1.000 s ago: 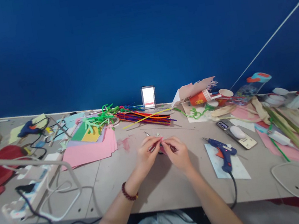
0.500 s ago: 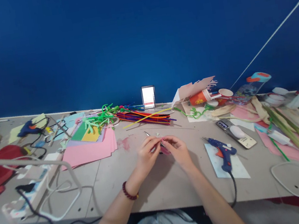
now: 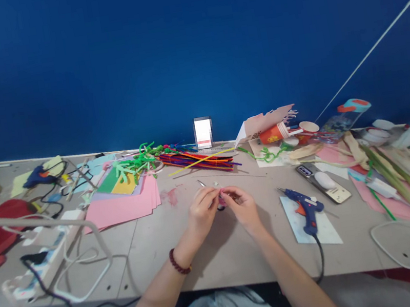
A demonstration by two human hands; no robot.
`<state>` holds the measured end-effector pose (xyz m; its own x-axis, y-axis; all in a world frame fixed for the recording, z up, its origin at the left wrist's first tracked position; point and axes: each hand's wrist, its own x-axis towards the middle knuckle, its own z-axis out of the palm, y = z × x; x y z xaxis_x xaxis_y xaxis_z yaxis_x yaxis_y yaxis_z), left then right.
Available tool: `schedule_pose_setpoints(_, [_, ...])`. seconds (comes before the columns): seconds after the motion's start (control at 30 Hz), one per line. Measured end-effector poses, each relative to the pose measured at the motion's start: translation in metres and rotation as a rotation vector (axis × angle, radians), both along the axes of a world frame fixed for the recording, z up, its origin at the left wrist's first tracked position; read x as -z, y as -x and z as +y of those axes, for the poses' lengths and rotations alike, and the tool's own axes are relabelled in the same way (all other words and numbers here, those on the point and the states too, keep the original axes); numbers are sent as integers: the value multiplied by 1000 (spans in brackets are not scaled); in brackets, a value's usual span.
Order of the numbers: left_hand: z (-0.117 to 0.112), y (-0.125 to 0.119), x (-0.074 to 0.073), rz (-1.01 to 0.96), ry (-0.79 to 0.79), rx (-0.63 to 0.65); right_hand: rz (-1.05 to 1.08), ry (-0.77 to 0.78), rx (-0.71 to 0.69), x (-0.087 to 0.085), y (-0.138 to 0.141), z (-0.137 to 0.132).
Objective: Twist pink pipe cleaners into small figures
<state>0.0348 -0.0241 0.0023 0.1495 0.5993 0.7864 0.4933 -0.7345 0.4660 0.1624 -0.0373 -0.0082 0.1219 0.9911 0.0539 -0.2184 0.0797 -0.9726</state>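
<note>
Over the middle of the table, my left hand and my right hand meet at the fingertips. Both are closed in a pinch on one small pink piece, mostly covered by fingers; its kind is too small to tell. A dark, partly hidden object shows just under the pinched fingers. Behind my left fingers lies a thin pointed metal tip. Beyond the hands rests a bundle of colourful pipe cleaners, with a yellow one across it.
To the right, a blue glue gun lies on a pale card, near a phone. Pink paper sheets and green bent pipe cleaners sit to the left. A white power strip with cables occupies the left side.
Both hands stay almost in place while the fingers shift slightly. The pink piece, seen as a loop below the right fingers before, now shows less and sits between the fingertips.
</note>
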Motion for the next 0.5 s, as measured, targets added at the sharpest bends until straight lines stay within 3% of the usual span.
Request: schedule_pose_setpoints(0.5, [0, 2, 1, 77, -8, -67, -52, -55, 1, -3, 2, -3])
